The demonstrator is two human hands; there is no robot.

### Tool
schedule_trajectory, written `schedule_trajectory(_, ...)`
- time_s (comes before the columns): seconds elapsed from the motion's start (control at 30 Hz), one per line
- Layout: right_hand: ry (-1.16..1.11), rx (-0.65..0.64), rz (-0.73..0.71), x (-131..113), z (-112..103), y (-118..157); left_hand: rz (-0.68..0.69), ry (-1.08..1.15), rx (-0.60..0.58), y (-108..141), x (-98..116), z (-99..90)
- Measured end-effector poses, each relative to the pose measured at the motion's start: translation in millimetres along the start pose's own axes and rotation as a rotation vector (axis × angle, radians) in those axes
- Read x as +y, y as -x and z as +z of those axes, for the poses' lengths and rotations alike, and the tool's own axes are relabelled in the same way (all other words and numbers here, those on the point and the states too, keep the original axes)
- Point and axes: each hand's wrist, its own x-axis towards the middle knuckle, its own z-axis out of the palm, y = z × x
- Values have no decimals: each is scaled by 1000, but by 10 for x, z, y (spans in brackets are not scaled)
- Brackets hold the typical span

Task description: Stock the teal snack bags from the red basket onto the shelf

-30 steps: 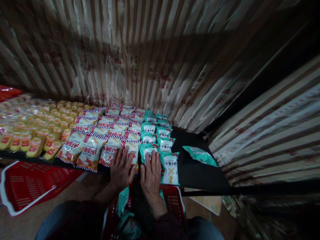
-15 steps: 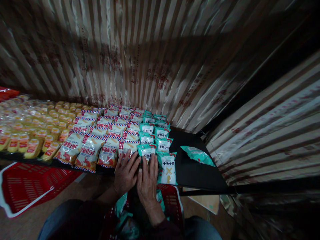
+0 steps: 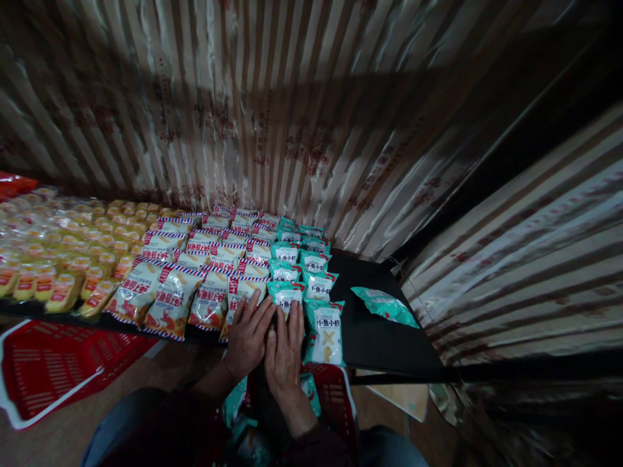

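Note:
Both hands lie flat over the front teal snack bag (image 3: pixel 285 295), whose lower part they hide. My left hand (image 3: pixel 247 337) has its fingers stretched out across that bag's left side and the edge of a white-and-red snack bag (image 3: pixel 237 295). Side by side with it, my right hand (image 3: pixel 285 357) rests with straight fingers on the teal bag. Another teal bag (image 3: pixel 325 334) lies just right of my right hand, at the front of its row. Rows of teal bags and white-and-red bags overlap toward the back of the black table (image 3: pixel 370 344).
A single teal bag (image 3: pixel 384 306) lies apart at the right. Yellow wrapped cakes (image 3: pixel 65 288) fill the left side. One red basket (image 3: pixel 53 370) stands below at left; another red basket (image 3: pixel 335 395), with teal bags, is between my knees. Striped sheeting (image 3: pixel 311 117) hangs behind.
Both hands remain on the front teal bag, with only a slight shift. The view has moved a little; the bags look otherwise the same.

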Motion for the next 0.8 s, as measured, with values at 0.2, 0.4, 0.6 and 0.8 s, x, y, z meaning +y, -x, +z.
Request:
schedule_trajectory(0.2, 8, 18, 17, 2, 45, -5, -41, -24, -25, 28, -9, 50)
schedule_trajectory(0.4, 12, -18, -24, 13, -28, 6, -87, 3, -23, 44, 27, 85)
schedule_trajectory(0.6, 154, 42, -74, 160, -261, 24, -118, -2, -34, 19, 71, 59)
schedule_trajectory(0.8, 304, 200, 139, 558, -467, -44, -113, -4, -33, -6, 98, 49)
